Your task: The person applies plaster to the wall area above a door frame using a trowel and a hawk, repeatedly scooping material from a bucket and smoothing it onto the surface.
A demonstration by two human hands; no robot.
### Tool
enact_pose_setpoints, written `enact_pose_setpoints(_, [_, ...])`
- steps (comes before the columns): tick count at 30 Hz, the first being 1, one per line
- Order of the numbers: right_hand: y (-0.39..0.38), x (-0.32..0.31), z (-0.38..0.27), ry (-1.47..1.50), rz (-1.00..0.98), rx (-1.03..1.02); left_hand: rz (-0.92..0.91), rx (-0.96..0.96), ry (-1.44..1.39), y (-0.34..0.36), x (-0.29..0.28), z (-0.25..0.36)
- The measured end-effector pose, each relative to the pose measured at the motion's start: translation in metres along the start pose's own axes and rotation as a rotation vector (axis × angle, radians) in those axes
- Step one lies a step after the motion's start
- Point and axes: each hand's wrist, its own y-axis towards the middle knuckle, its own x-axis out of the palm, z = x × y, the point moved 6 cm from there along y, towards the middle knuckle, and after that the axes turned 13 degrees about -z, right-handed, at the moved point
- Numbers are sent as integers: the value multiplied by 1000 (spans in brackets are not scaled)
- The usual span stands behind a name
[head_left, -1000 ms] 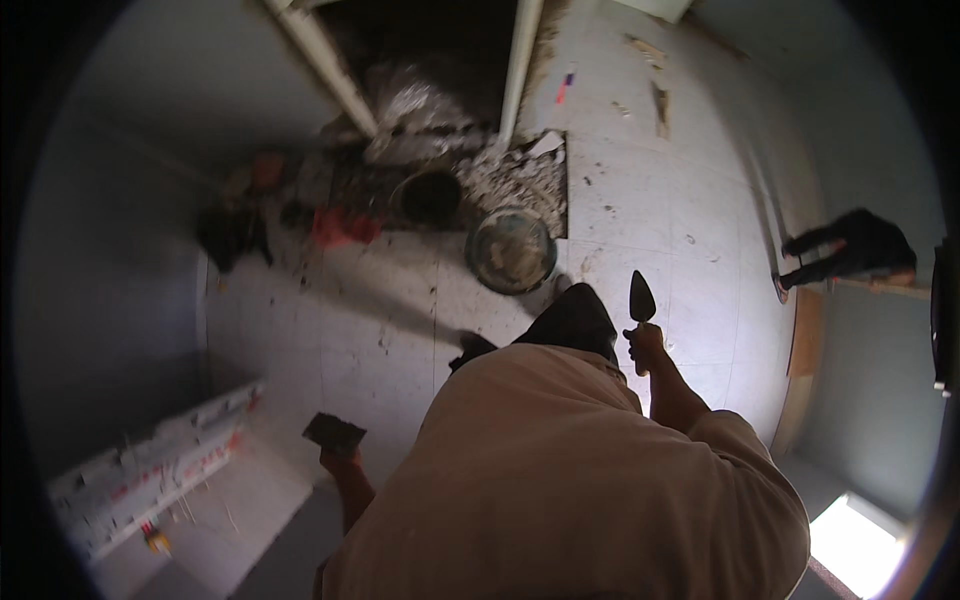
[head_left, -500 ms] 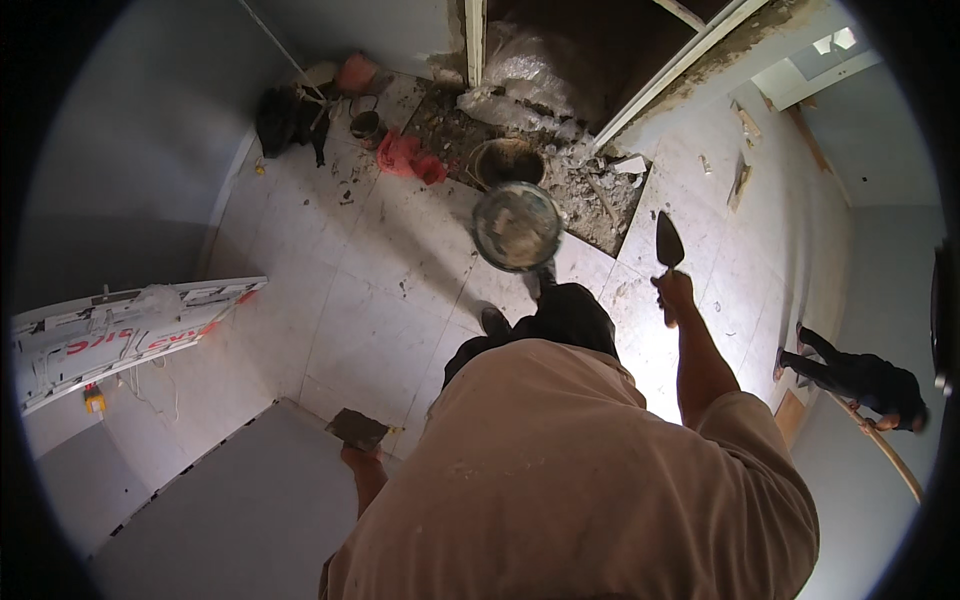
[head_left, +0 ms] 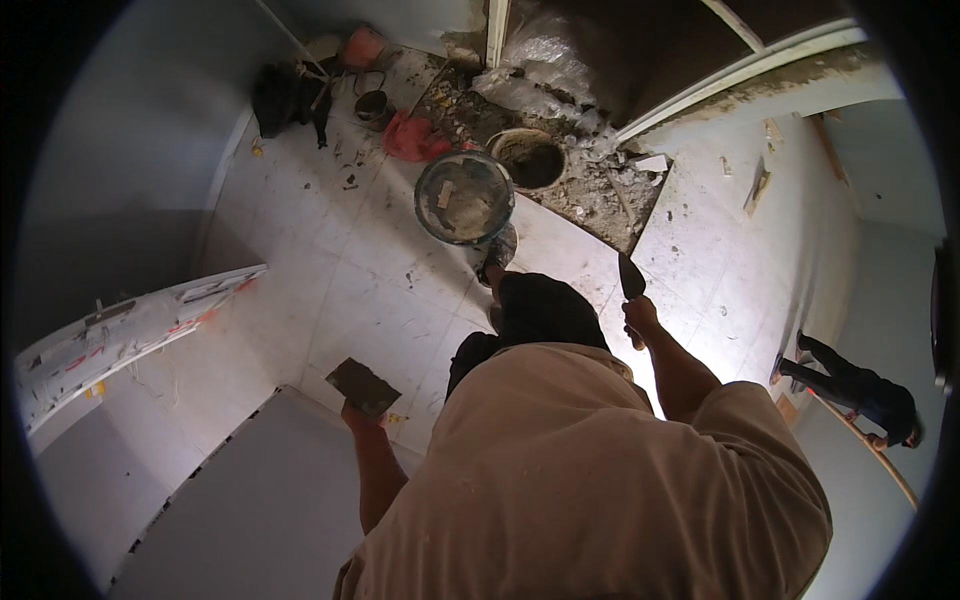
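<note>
My left hand [head_left: 362, 418] grips a flat, dull grey rectangular board or float [head_left: 364, 386] at the lower left of the head view; its handle is hidden. My right hand [head_left: 640, 320] is closed on a trowel [head_left: 631, 274] with a dark, leaf-shaped blade pointing away from me. Beyond my feet, a round basin [head_left: 464, 196] has grey material and a small light piece inside. A round bucket [head_left: 527, 159] stands just behind it on a patch of broken floor with rubble [head_left: 620, 200].
A red bag [head_left: 410, 135], small bucket [head_left: 370, 105] and dark heap [head_left: 280, 100] lie back left. Clear plastic [head_left: 535, 75] fills the doorway's threshold. A long white panel [head_left: 140, 330] lines the left. A dark-clothed person [head_left: 865, 395] stands at right by a wooden pole [head_left: 880, 460].
The view has turned and I have stepped forward, one foot beside the basin. My right trowel has dipped lower than half a second ago; the board in my left hand has risen slightly.
</note>
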Motion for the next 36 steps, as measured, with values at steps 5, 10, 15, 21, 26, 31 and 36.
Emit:
enact_pose_setpoints(5, [50, 23, -64, 26, -66, 136, 6, -67, 188, 11, 104, 16])
enact_pose_setpoints(10, [204, 45, -142, -375, -100, 11, -124, -146, 541, 59, 188, 21])
enact_pose_setpoints(15, [362, 79, -238, -855, 20, -46, -81, -450, 340, 131, 179, -31])
enact_pose_setpoints(21, [492, 89, -280, -831, 278, -110, 108, -822, 145, 174, 129, -99])
enact_pose_setpoints(26, [524, 149, -251, -981, 188, -270, 34, -935, 117, 176, 73, -109])
enact_pose_setpoints(31, [540, 168, -228, -452, -127, -259, -140, -1013, -141, 188, 123, -115])
enact_pose_setpoints(36, [577, 129, -195, -929, 91, -302, -124, -1064, 27, 212, 96, -118])
